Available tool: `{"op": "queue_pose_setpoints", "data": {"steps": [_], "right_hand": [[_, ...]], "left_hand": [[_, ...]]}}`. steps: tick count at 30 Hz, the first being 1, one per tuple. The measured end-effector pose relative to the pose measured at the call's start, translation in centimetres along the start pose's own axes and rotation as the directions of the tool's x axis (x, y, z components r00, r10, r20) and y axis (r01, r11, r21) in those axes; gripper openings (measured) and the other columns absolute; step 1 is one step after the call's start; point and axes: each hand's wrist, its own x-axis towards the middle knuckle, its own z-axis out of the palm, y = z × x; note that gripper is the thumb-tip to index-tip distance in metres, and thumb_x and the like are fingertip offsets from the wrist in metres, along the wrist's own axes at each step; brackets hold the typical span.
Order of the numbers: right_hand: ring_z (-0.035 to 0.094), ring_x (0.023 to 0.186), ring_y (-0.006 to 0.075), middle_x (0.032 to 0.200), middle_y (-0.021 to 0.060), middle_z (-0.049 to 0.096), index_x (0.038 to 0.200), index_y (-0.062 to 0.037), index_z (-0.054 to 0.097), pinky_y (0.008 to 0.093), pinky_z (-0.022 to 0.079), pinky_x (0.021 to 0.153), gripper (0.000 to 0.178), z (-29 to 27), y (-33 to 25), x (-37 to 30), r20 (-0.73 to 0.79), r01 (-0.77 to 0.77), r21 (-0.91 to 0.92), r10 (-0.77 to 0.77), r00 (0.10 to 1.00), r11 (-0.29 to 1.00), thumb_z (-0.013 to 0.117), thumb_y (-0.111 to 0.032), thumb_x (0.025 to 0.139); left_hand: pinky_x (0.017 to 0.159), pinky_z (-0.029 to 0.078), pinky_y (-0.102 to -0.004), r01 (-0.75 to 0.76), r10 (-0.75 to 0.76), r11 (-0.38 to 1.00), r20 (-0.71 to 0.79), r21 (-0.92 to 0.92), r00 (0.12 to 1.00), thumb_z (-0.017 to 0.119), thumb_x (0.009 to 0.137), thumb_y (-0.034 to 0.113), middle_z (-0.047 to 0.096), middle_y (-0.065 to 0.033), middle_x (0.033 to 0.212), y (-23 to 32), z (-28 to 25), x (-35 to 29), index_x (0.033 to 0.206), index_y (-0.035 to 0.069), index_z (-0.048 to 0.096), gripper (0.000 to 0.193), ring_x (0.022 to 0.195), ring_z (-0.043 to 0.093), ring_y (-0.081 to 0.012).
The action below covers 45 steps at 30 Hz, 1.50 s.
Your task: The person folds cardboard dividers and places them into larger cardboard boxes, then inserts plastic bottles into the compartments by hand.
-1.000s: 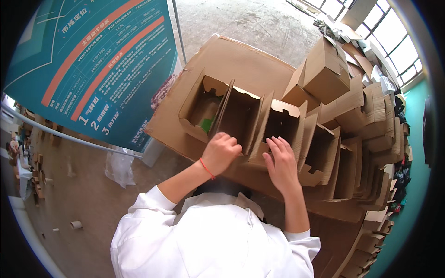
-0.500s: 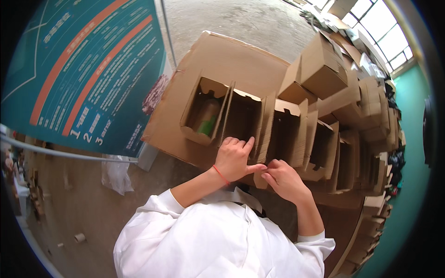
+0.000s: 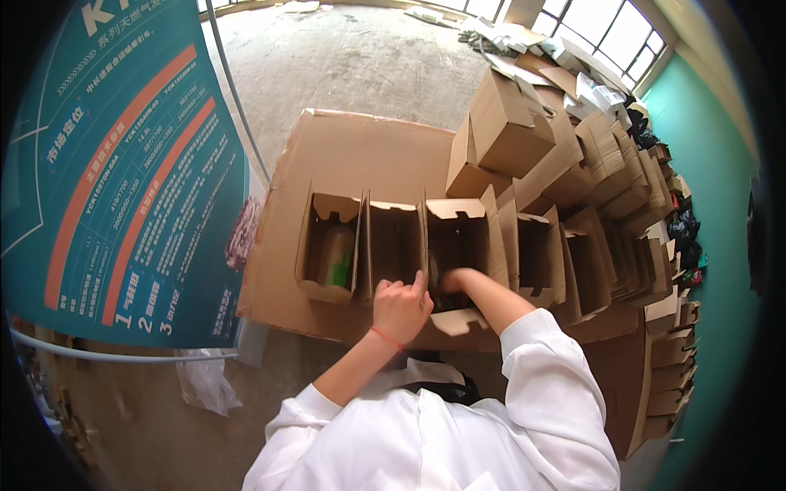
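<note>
A row of open brown cardboard boxes stands before me. In the leftmost box [image 3: 315, 288] is a clear bottle-like thing with a green patch [image 3: 340, 266]. My left hand [image 3: 403, 309] grips the front edge of the second box [image 3: 395, 245] where it meets the third, its index finger stretched along the wall between them. Into the third box [image 3: 471, 245] reaches my right hand [image 3: 453, 281]. Its fingers are blurred and in shadow, so what they touch cannot be made out. That box's front flap [image 3: 458, 322] is folded outward, under my right wrist.
The boxes stand on a large cardboard sheet [image 3: 360, 147]. More open boxes [image 3: 585, 262] continue to the right, with closed and stacked ones [image 3: 512, 123] behind. At the left stands a teal printed board [image 3: 123, 204]; a plastic bag [image 3: 205, 380] hangs below it.
My right hand has moved from beside the left hand's thumb into the third box. That box's front flap now lies outward. My left hand stays by the second box. The view has shifted.
</note>
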Motion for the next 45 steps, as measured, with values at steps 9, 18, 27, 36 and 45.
{"op": "queue_pose_setpoints", "data": {"steps": [9,18,27,36,45], "right_hand": [[0.060,0.100,0.0248,0.117,0.0102,0.060,0.124,-0.0058,0.057,0.0431,0.053,0.079,0.065,1.9,-0.6,-3.8,-0.097,0.010,0.875,0.155,0.983,0.484,0.067,-0.053,0.080],[0.063,0.080,0.0160,0.106,0.0119,0.063,0.125,-0.0036,0.042,0.0278,0.054,0.058,0.064,1.0,-1.7,-19.0,-0.528,0.538,0.838,-0.113,0.842,0.087,0.072,-0.037,0.079],[0.066,0.093,0.0319,0.104,0.0222,0.066,0.124,-0.0010,0.058,0.0365,0.050,0.085,0.065,-4.1,-7.0,-24.2,-0.813,0.512,-0.086,-0.357,0.459,0.855,0.067,-0.033,0.068],[0.067,0.086,0.0271,0.094,0.0173,0.065,0.097,0.0033,0.059,0.0359,0.057,0.065,0.038,-2.6,-15.4,-9.1,-0.691,-0.152,-0.562,-0.360,0.627,0.813,0.072,-0.024,0.073],[0.067,0.090,0.0306,0.100,0.0157,0.067,0.091,-0.0026,0.070,0.0379,0.055,0.071,0.037,-4.0,-15.0,-10.2,-0.348,0.208,-0.438,-0.378,0.858,0.874,0.062,-0.038,0.087]], "left_hand": [[0.071,0.044,-0.0365,-0.043,0.045,0.999,-0.041,0.030,0.998,0.062,0.078,0.022,0.063,-0.0056,0.062,-0.7,0.5,0.3,0.110,0.003,0.068,0.037,0.063,0.059,-0.0201],[0.085,0.045,-0.0372,-0.067,0.073,0.996,0.105,-0.054,0.992,0.071,0.075,0.039,0.066,-0.0085,0.080,-0.7,-4.4,0.3,0.118,0.006,0.063,0.055,0.080,0.063,-0.0226],[0.090,0.043,-0.0353,-0.149,0.150,0.988,0.022,-0.048,0.988,0.070,0.076,0.014,0.065,-0.0020,0.092,-3.0,-4.0,-1.1,0.105,0.012,0.067,0.029,0.092,0.061,-0.0209],[0.083,0.045,-0.0335,-0.207,0.200,0.978,-0.143,-0.032,0.969,0.067,0.076,0.013,0.064,-0.0019,0.080,-2.4,-1.7,-1.1,0.090,0.014,0.067,0.014,0.082,0.061,-0.0183],[0.084,0.047,-0.0357,-0.186,0.172,0.977,-0.132,-0.101,0.976,0.069,0.075,0.010,0.068,-0.0051,0.089,-2.5,-2.7,-1.5,0.092,0.010,0.070,0.017,0.087,0.064,-0.0226]]}}
